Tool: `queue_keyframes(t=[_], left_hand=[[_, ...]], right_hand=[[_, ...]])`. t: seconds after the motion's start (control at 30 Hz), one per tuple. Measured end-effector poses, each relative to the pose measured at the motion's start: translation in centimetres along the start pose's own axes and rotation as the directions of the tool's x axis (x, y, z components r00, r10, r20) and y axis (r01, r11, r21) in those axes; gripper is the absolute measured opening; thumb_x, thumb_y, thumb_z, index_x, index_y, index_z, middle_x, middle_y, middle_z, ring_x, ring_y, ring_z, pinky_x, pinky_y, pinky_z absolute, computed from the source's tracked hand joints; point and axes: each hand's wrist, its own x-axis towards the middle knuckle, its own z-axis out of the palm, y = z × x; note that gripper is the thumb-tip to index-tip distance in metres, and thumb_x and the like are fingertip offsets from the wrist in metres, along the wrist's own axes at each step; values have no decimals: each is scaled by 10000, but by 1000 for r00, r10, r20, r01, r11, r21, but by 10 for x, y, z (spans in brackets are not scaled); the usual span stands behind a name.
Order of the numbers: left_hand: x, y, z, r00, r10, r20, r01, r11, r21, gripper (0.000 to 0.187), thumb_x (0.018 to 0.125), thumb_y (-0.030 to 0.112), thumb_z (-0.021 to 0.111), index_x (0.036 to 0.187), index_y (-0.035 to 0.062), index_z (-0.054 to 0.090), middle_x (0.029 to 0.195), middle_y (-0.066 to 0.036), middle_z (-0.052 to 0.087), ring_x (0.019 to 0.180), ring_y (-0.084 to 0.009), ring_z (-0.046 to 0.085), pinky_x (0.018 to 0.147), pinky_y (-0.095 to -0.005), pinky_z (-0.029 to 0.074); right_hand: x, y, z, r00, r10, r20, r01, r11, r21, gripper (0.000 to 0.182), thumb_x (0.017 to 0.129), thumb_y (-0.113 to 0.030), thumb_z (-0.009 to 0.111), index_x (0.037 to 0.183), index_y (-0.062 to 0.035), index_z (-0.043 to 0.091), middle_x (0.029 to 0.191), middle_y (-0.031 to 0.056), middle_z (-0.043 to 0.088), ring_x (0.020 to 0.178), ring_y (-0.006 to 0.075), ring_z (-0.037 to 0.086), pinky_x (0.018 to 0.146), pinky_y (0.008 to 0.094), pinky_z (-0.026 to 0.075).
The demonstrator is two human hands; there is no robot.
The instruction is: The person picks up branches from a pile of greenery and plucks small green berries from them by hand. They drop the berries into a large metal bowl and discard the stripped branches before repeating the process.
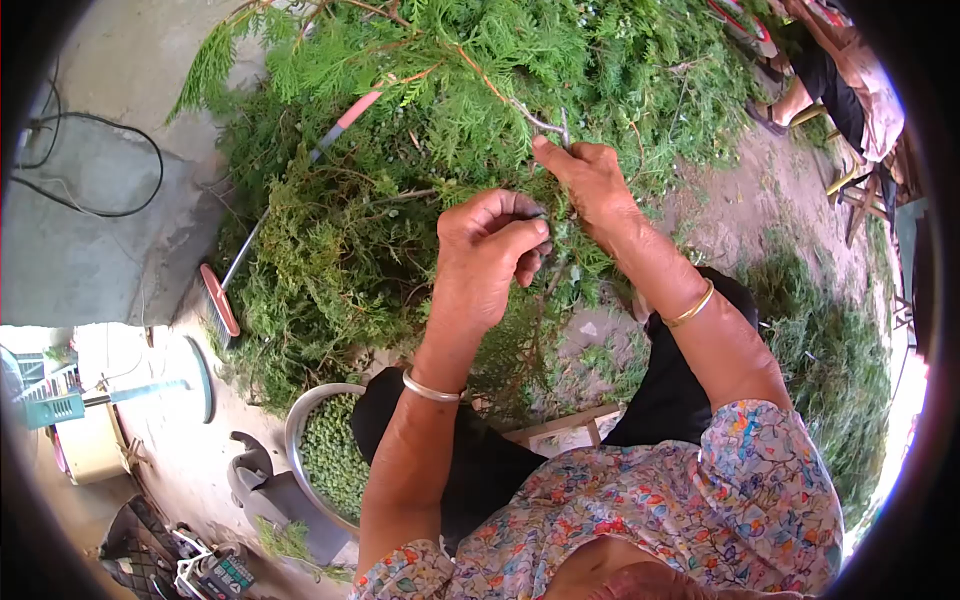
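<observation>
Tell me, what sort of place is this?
Probably a household yard or courtyard used for work: a heap of green branches lies on the ground beside a broom and a round bowl of small green pieces.

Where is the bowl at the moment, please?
In the head view, the bowl is at the lower left, just beside the person's left knee and below the left part of the branches.

PLACE: yard | SIGNS: bare ground (741, 205), broom (220, 300), heaped leafy branches (325, 285)
</observation>
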Motion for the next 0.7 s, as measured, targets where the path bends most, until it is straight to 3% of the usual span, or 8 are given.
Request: queue_keyframes(t=[0.07, 0.13, 0.17, 0.23, 0.37, 0.47, 0.57, 0.7], left_hand=[[-2, 2, 2, 999, -12, -45, 13, 1000, 8, 58, 770, -14, 590, 824, -33, 592, 636, -61, 584, 469, -91, 509, 388, -212, 383], [-5, 3, 5, 984, 140, -113, -112, 968, 226, 43, 752, -38, 559, 780, -40, 591, 614, -60, 579, 440, -87, 494, 381, -211, 379], [-5, 2, 6, 984, 140, -111, -112, 968, 226, 43, 752, -38, 559, 780, -40, 591, 614, -60, 579, 440, -87, 494, 381, -211, 379], [-6, 0, 7, 950, 296, -101, -247, 907, 341, 46, 751, -41, 544, 763, -48, 588, 605, -60, 577, 437, -82, 492, 383, -210, 380], [-12, 9, 4, 950, 298, -90, -261, 920, 293, 59, 739, -45, 544, 773, -54, 592, 607, -82, 579, 432, -91, 489, 375, -212, 379], [-18, 19, -6, 975, 202, -91, -215, 963, -164, 99, 724, -46, 512, 795, -56, 581, 596, -133, 567, 398, -133, 459, 351, -251, 384], [-9, 15, -32, 977, 147, 156, -25, 800, -599, 146, 831, 98, 503, 883, -31, 550, 798, -219, 570, 578, -193, 524, 411, -280, 437], [-8, 16, -29, 986, 71, 152, 50, 738, -673, 218, 894, 190, 481, 909, -19, 541, 889, -247, 552, 660, -217, 523, 452, -288, 460]], right_hand=[[4, 6, 1, 1000, 1, -3, -1, 1000, 4, 392, 797, -330, 685, 657, 18, 569, 557, -37, 408, 501, 87, 319, 436, 295, 237], [6, 10, 2, 1000, 1, -6, -1, 1000, 8, 384, 804, -315, 681, 640, 10, 558, 553, -39, 407, 495, 83, 318, 428, 291, 236], [5, 10, 5, 1000, -5, -19, 6, 1000, 29, 376, 809, -303, 678, 626, -3, 545, 554, -39, 412, 488, 82, 320, 423, 288, 237], [4, 11, 8, 999, -11, -35, 13, 999, 52, 370, 814, -291, 674, 612, -15, 533, 554, -38, 418, 482, 81, 321, 417, 286, 238], [14, 24, 4, 999, -54, -1, 54, 992, 115, 357, 819, -274, 672, 612, -25, 521, 552, -23, 434, 481, 83, 341, 407, 295, 259], [21, 21, 0, 998, -10, -68, 21, 987, 162, 342, 821, -258, 670, 625, -20, 521, 550, -10, 455, 476, 87, 369, 400, 298, 279], [20, 18, -2, 994, 49, -100, -35, 990, 134, 318, 822, -229, 669, 649, -6, 524, 558, 5, 484, 475, 102, 424, 393, 300, 311], [23, 22, 1, 992, 82, -95, -62, 979, 193, 311, 821, -206, 671, 644, 2, 521, 578, 6, 490, 494, 101, 419, 405, 302, 316]])
